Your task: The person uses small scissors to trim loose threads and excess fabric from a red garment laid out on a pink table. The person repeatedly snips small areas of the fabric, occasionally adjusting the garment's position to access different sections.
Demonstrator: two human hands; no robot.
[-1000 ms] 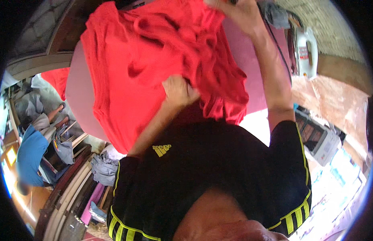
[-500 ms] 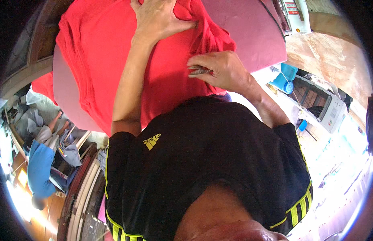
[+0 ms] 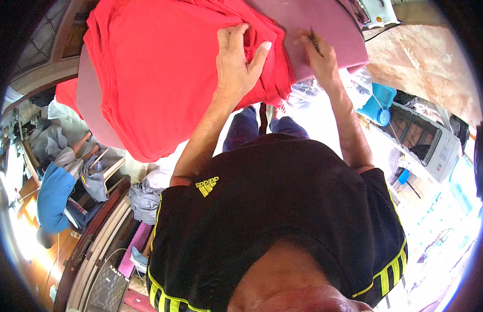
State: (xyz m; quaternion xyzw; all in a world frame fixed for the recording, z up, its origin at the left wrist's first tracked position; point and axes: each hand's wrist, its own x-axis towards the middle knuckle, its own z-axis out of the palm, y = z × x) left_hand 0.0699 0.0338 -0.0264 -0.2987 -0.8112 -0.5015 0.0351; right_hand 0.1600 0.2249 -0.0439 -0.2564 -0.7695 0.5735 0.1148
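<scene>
A large piece of red cloth (image 3: 158, 78) lies spread and partly bunched over a pinkish-mauve padded table (image 3: 325, 15), its near edge hanging in folds. My left hand (image 3: 236, 70) is at the right part of the cloth, fingers curled and thumb bent toward them, gripping a gathered fold. Off the cloth's right side, above the mauve surface, my right hand (image 3: 322, 60) is closed around a small dark metal tool that looks like thread snips (image 3: 315, 41). The tool's tips point away from me.
A white machine (image 3: 379, 13) stands at the far right. Clear plastic (image 3: 304, 96) lies by the table's near edge, with a blue container (image 3: 379, 101) and a grey appliance (image 3: 434, 148) further right. At left, another person in blue (image 3: 56, 197) sits near grey cloth (image 3: 145, 200).
My right hand has moved away and to the right, off the cloth, with the tool. My left hand has come nearer and rightward to the cloth's edge. The cloth's near part has shifted.
</scene>
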